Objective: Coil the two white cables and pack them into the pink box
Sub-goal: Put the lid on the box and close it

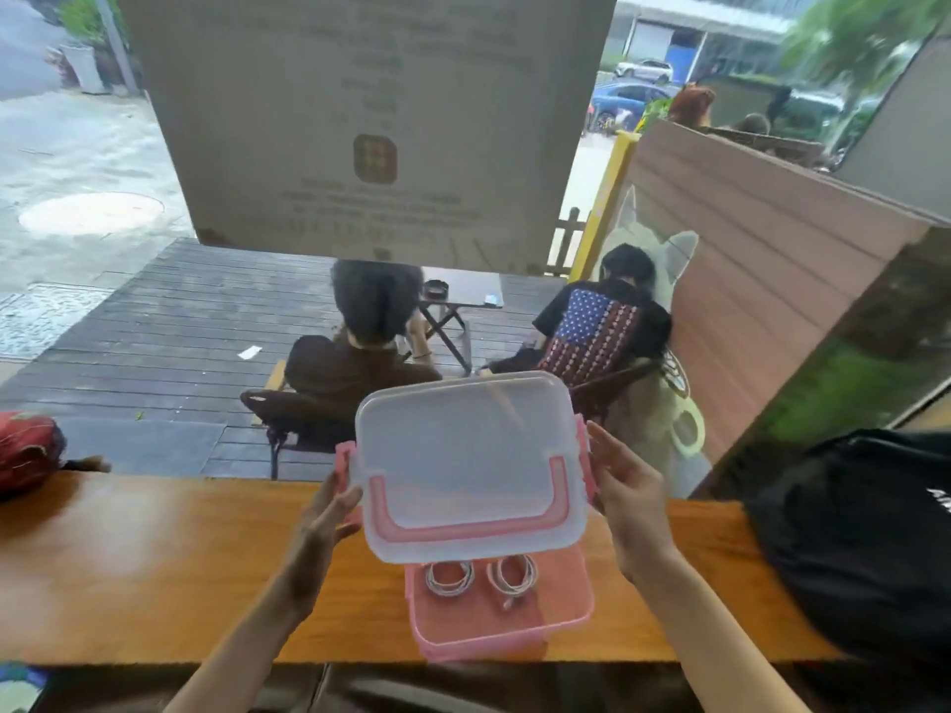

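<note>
The raised lid [471, 465] covers the far part of the pink box [502, 617], so its far wall is hidden, and the far arcs of both coiled cables [448, 577] [513, 576] disappear under the lid's near edge. The left hand [324, 522] has its fingertips behind the lid's left clip; the right hand [630, 506] hides its fingers behind the right rim. Both forearms are cut off by the bottom edge. The black bag [859, 548] runs off the right edge, the red object [25, 450] off the left. Print on the hanging sign [370, 120] is too blurred to read.
</note>
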